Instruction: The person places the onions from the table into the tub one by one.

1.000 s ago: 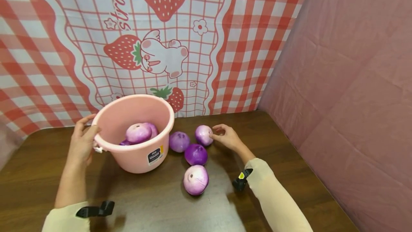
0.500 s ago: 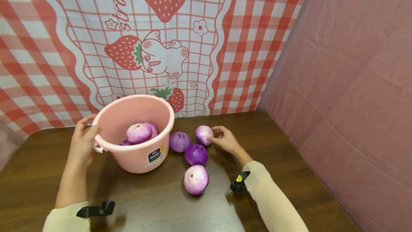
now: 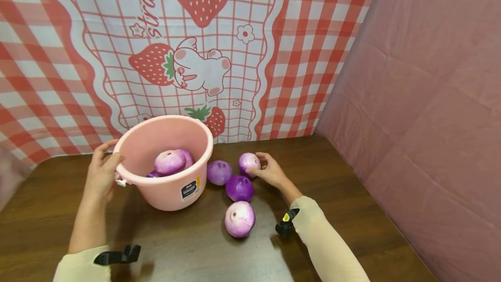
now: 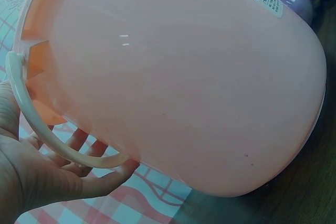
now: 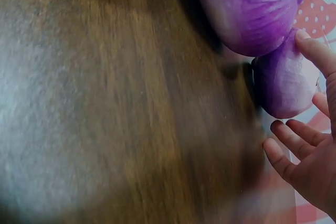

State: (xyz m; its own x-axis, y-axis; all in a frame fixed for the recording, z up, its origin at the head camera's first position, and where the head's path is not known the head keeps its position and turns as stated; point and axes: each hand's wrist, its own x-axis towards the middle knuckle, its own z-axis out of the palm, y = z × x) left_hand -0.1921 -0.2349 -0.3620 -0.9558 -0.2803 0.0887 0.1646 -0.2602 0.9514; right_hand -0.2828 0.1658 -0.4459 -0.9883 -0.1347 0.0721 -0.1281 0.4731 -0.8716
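Note:
My left hand [image 3: 102, 171] grips the rim of a pink bucket [image 3: 168, 195] at its left side; the bucket leans slightly toward me. Inside it lie purple onions, a pale one [image 3: 169, 162] on top and others partly hidden. My right hand [image 3: 271, 169] holds an onion [image 3: 249, 163] on the table, thumb across its near side and index finger at its far right. In the right wrist view the onion [image 5: 289, 80] has the thumb tip on it, while the lower fingers [image 5: 283, 161] stand a little apart from it.
Close by on the table are a light purple onion [image 3: 219, 172] beside the bucket, a dark purple onion [image 3: 239, 188] and a pale onion [image 3: 240, 219] nearer me. A checked strawberry cloth [image 3: 242, 68] hangs behind the brown table [image 3: 188, 247]; a pink cloth [image 3: 422, 99] hangs at right.
My right hand has moved slightly left and closed in round the onion, its thumb sliding across the near side. My left hand and the bucket stay put.

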